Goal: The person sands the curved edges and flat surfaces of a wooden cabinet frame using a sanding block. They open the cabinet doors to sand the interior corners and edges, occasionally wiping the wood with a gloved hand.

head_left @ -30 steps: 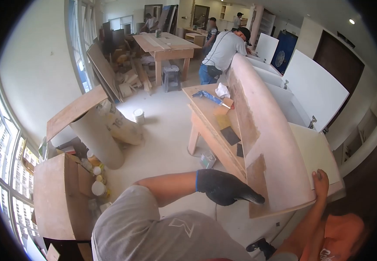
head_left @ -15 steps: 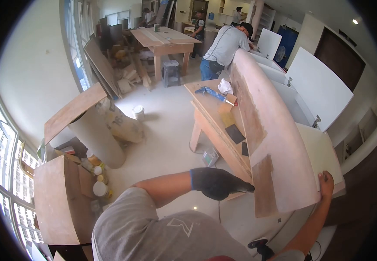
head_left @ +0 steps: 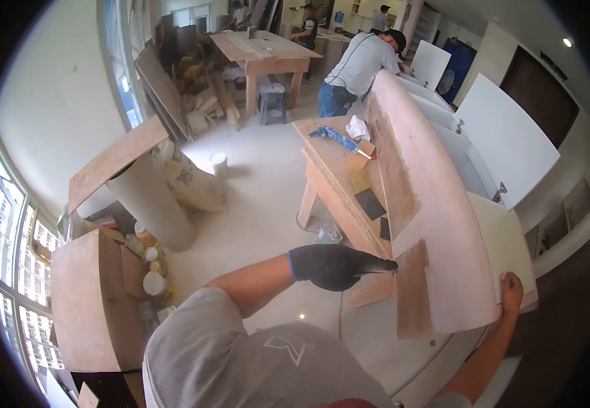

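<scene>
A dark glove with a blue cuff covers my left hand (head_left: 336, 267). Its fingers are pressed together, their tips at the left edge of a long curved cabinet panel (head_left: 455, 251), beside a bare brown wood patch (head_left: 413, 289). Whatever they may pinch is too small to make out. My right hand (head_left: 511, 294) is bare, its fingers curled over the near right end of the cabinet, against a cream board (head_left: 502, 234). Left of the panel, a wooden workbench (head_left: 325, 153) bears dark sanding sheets (head_left: 370, 206), a blue tube-like tool (head_left: 334, 138) and a crumpled white cloth (head_left: 357, 128).
A person in a grey shirt (head_left: 363, 64) leans over the cabinet's far end. White cabinet doors (head_left: 509, 139) stand raised at right. On the left are a plywood box (head_left: 80, 306), several tubs (head_left: 155, 284) and a large roll (head_left: 151, 200). A cable (head_left: 340, 316) runs along the floor.
My left hand has moved up along the panel's edge, its fingers now pointing more level. My right hand stays at the cabinet end. The view has shifted slightly.
</scene>
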Tool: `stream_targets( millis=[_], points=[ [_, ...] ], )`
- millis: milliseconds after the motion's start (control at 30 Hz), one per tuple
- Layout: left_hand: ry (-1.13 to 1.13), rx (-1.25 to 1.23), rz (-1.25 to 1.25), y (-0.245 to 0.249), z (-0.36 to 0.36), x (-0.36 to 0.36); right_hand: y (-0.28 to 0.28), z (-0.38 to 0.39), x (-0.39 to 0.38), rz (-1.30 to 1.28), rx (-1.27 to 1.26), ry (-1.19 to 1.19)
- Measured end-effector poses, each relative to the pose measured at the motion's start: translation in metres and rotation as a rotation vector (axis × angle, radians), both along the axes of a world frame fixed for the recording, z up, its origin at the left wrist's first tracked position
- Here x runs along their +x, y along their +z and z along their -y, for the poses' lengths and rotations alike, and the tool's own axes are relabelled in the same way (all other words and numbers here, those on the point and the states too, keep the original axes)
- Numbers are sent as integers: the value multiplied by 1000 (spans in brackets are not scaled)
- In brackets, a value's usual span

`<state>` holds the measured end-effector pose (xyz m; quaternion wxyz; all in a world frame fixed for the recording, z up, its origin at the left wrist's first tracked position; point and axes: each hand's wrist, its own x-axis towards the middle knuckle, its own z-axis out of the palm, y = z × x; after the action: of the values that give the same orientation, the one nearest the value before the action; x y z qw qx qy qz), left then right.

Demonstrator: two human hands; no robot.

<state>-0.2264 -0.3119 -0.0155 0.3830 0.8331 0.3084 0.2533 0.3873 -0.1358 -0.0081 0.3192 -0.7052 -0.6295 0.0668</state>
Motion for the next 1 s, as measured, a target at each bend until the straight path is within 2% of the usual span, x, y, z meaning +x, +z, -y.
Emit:
stream_targets(
  millis=[467, 567, 667, 733, 767, 800, 833, 900, 1000],
  points=[
    [8, -3, 11, -31, -14, 5, -4, -1, 3, 21, 11, 18],
    [13, -30, 12, -35, -19, 6, -14, -6, 12, 101, 49, 60],
    [72, -112, -148, -25, -34, 23, -7, 7, -5, 172, 84, 42],
    [83, 147, -207, -32, -49, 48, -8, 10, -10, 240, 101, 16],
    [54, 186, -202, -26, -54, 63, -17, 6, -1, 240, 154, 34],
    [19, 369, -184, -35, -69, 82, -13, 8, -7, 255, 116, 12],
    [-2, 503, -220, -16, -69, 105, -2, 17, -19, 215, 44, -1],
    [-48, 726, -253, 20, -73, 152, -6, 16, -18, 135, 88, 11],
    [-125, 933, -226, 30, -93, 230, -8, 13, -17, 101, 165, 39]
  ],
)
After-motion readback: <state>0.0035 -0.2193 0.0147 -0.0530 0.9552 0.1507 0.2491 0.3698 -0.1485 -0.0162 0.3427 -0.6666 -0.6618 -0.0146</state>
